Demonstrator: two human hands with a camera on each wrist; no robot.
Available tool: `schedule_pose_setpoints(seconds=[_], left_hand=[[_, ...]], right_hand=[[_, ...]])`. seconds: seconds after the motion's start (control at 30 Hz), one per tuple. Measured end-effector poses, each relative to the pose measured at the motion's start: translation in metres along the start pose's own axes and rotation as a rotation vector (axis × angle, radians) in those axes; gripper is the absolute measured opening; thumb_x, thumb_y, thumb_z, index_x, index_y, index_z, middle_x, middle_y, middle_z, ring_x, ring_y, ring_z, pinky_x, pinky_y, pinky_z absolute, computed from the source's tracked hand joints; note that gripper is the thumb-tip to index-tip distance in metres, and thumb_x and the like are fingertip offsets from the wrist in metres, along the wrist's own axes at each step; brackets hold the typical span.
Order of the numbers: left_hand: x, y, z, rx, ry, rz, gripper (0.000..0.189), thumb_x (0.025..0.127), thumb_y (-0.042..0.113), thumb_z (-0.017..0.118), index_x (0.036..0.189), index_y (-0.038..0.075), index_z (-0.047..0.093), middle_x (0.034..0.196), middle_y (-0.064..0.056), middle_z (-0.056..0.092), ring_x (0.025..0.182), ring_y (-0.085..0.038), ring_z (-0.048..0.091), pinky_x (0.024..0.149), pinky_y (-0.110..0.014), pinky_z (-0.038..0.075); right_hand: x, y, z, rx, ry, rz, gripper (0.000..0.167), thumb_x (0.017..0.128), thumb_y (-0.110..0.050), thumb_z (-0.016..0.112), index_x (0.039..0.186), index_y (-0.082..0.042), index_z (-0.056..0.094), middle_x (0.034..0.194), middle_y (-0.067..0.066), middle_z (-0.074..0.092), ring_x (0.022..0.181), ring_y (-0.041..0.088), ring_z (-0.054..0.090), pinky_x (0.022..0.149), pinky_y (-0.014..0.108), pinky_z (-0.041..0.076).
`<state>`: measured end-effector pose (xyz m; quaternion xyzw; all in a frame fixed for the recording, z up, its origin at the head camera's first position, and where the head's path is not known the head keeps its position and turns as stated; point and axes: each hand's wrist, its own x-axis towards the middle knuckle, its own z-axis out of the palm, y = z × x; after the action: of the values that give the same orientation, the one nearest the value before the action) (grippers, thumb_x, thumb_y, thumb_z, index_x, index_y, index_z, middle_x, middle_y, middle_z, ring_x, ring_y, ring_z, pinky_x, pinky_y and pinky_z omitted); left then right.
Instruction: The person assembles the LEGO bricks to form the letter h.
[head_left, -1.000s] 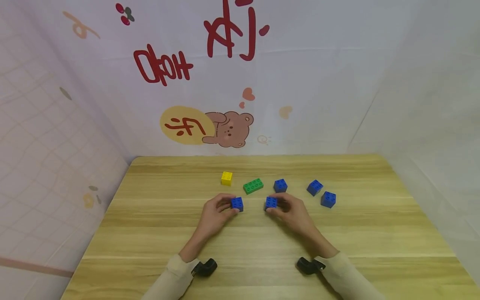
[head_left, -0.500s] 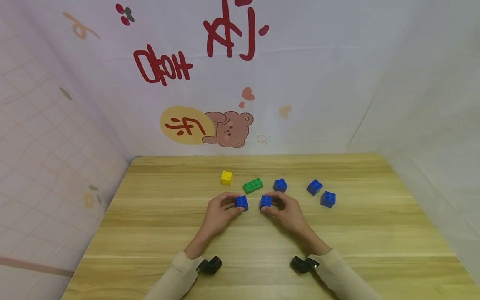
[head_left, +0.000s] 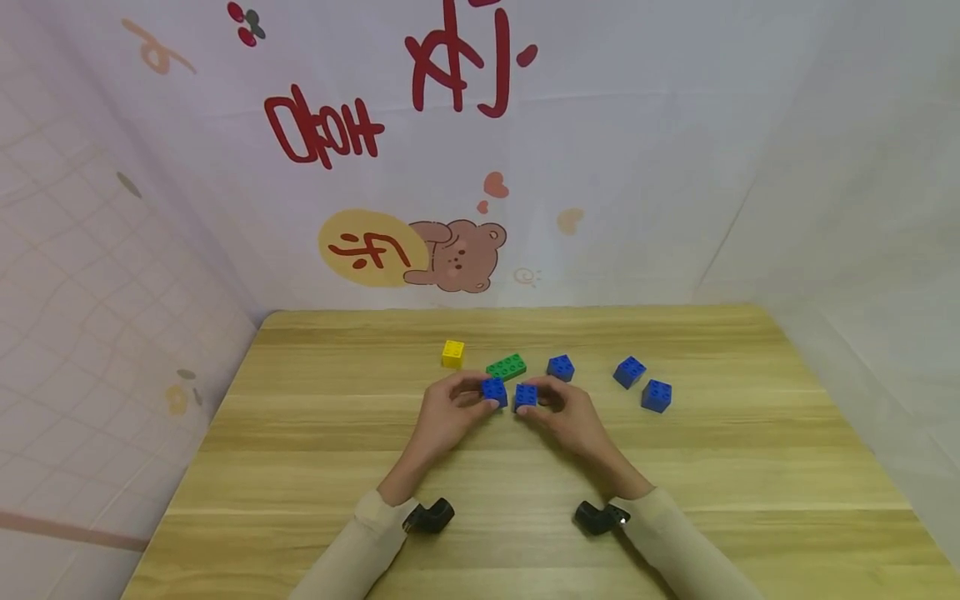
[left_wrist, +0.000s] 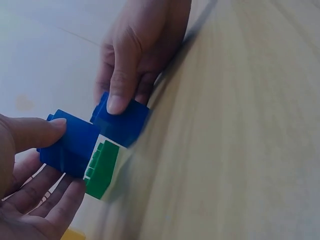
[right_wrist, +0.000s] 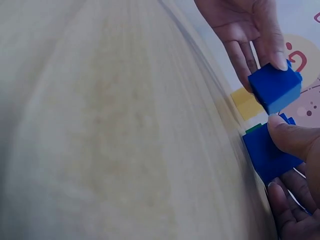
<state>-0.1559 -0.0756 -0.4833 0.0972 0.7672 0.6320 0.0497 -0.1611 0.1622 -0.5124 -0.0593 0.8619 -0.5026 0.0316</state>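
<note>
Head view: above the bench (head_left: 510, 517), fingers of the left hand (head_left: 448, 417) pinch the left blue brick (head_left: 494, 392); those of the right hand (head_left: 573, 418) pinch the right blue brick (head_left: 526, 397), near it at three o'clock. Green brick (head_left: 507, 367) lies at twelve.

Left wrist view: green brick at four o'clock from left blue brick.

Right wrist view: left blue brick at twelve from right blue brick.

In right wrist view, green brick (right_wrist: 254, 128) mostly hidden behind lower blue block (right_wrist: 265, 155), right hand (right_wrist: 304, 147) cut off.
</note>
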Motion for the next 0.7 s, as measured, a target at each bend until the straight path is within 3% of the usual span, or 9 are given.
schedule_pose_setpoints(seconds=[0.37,0.7], left_hand=[[0.010,0.009,0.005,-0.031,-0.016,0.059,0.036,0.089,0.010,0.080,0.123,0.010,0.070,0.127,-0.012,0.070,0.118,-0.029,0.069,0.104,-0.041,0.057],[0.021,0.012,0.013,-0.070,-0.024,0.073,0.039,0.089,0.006,0.079,0.127,0.004,0.069,0.129,-0.014,0.069,0.120,-0.032,0.068,0.105,-0.047,0.056]], right_hand=[[0.007,-0.001,0.003,0.001,-0.013,-0.036,0.043,0.087,-0.031,0.083,0.127,-0.025,0.071,0.114,0.006,0.074,0.101,0.021,0.072,0.089,0.039,0.061],[0.008,0.003,0.003,0.046,0.011,-0.045,0.045,0.085,-0.028,0.086,0.126,-0.022,0.069,0.120,0.002,0.075,0.099,0.018,0.068,0.085,0.026,0.059]])
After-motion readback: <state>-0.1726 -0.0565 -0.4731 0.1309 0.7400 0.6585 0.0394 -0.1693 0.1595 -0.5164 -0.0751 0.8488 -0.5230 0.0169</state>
